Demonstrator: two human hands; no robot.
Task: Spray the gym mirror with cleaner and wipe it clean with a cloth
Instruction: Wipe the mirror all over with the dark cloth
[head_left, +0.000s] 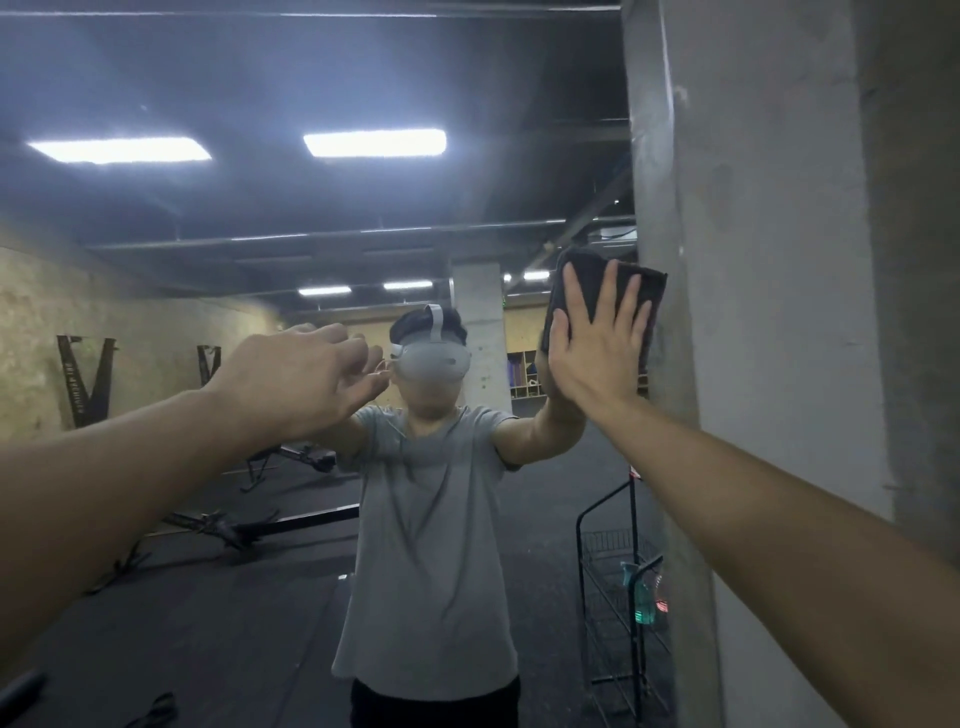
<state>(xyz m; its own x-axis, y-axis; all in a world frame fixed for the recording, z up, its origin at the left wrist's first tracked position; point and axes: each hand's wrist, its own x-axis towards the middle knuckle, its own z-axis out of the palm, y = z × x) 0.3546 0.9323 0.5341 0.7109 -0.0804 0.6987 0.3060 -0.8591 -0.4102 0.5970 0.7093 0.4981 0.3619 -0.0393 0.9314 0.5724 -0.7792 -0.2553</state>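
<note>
Right hand (597, 348) — fingers straight and spread — presses a dark cloth (605, 291) flat against the mirror (311, 208), beside the concrete pillar (753, 260). Left hand (306, 374) hovers apart, fingers loosely curled, holding nothing. Below the right forearm — a green spray bottle (644, 597), reflected.

The right hand (597, 343) covers the centre of the dark cloth (605, 275); only its upper edge and sides show. The mirror (260, 208) runs past the top, left and bottom frame edges, and its surface is hazy. Both forearms are cut off by the lower frame edges. The green spray bottle (647, 597) reflected low right is blurred and partly behind rack (605, 582) bars; its label is unreadable.
</note>
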